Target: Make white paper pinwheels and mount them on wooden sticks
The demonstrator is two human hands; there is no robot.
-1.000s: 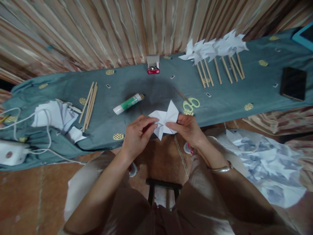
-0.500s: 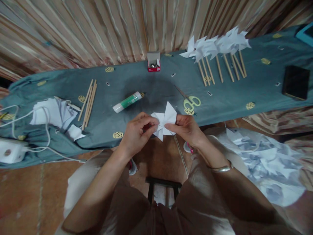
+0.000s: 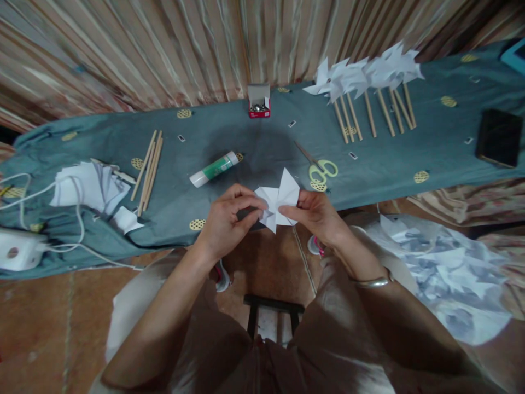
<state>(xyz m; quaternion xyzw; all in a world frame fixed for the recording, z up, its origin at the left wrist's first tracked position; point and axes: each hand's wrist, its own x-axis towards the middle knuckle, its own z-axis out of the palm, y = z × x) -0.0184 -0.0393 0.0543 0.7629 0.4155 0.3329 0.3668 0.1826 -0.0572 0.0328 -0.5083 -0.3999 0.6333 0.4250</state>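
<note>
Between my hands, at the table's front edge, is a white paper pinwheel (image 3: 279, 198) with folded, pointed blades. My left hand (image 3: 229, 219) pinches its left side between thumb and fingers. Gripping the right side is my right hand (image 3: 318, 213), thumb on top and fingers behind the paper. A green and white glue stick (image 3: 215, 168) lies beyond my left hand. Scissors with pale green handles (image 3: 322, 169) rest open beyond my right hand. Paper pinwheels on sticks (image 3: 365, 76) lie in a row at the back right.
Several wooden sticks (image 3: 151, 172) lie left, beside a stack of white paper (image 3: 90, 189). A red box of metal pins (image 3: 259, 106) stands at the back. A white power strip (image 3: 18, 250) with cables sits far left, a dark phone-like object (image 3: 498, 137) far right. A bag of paper pieces (image 3: 447, 273) is lower right.
Both hands keep hold of the pinwheel, which has shifted very slightly to the right. The view has moved a little; the things on the table stay where they were.
</note>
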